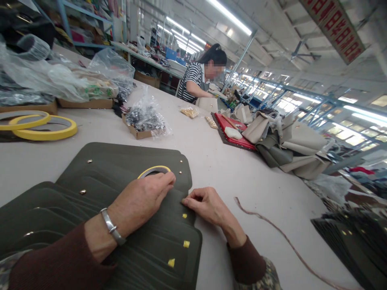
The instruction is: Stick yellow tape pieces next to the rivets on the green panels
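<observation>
Dark green leather-like panels lie stacked and overlapping on the table in front of me. My left hand is closed round a roll of yellow tape, held just above the panels; its fingers hide most of the roll. At the panels' right edge, my right hand has thumb and forefinger pinched together, touching the surface; what sits between the fingertips is too small to make out. Small yellow tape pieces stick to the panel nearer me. Metal studs show on the farther panel.
Larger yellow tape rolls lie at the left, near plastic bags. Beyond the panels stands a small box of metal parts. A cord and more dark panels are at right. Across the table, a person works near beige pieces.
</observation>
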`<state>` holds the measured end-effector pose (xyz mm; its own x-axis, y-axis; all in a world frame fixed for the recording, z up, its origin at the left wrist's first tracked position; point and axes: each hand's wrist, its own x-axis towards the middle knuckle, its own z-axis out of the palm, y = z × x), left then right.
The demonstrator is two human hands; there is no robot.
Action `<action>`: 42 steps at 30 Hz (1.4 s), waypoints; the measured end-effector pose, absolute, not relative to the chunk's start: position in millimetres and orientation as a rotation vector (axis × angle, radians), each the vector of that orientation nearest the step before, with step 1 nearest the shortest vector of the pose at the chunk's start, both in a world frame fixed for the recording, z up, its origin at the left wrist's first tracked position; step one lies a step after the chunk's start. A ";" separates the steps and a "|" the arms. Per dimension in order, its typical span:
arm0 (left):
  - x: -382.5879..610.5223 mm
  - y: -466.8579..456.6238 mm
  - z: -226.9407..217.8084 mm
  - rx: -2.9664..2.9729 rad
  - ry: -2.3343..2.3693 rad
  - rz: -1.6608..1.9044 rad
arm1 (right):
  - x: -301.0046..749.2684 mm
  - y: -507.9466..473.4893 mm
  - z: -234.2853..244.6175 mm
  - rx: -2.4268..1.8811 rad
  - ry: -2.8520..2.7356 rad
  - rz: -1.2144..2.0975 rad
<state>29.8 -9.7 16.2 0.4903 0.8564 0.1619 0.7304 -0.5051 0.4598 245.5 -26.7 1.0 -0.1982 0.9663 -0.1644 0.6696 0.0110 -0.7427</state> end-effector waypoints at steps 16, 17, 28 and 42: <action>36.8 -22.2 11.4 2.421 1.211 0.553 | 218.4 -38.1 2.5 -1.055 -1.943 0.378; 37.3 -23.0 14.3 2.412 1.201 0.529 | 218.7 -39.1 1.1 -1.063 -1.949 0.352; 38.4 -28.1 24.4 2.447 1.286 0.540 | 203.3 -41.8 5.5 -1.375 -1.572 0.731; 28.4 15.3 26.7 2.774 1.327 0.134 | 214.5 5.4 -14.7 -1.468 -1.124 1.310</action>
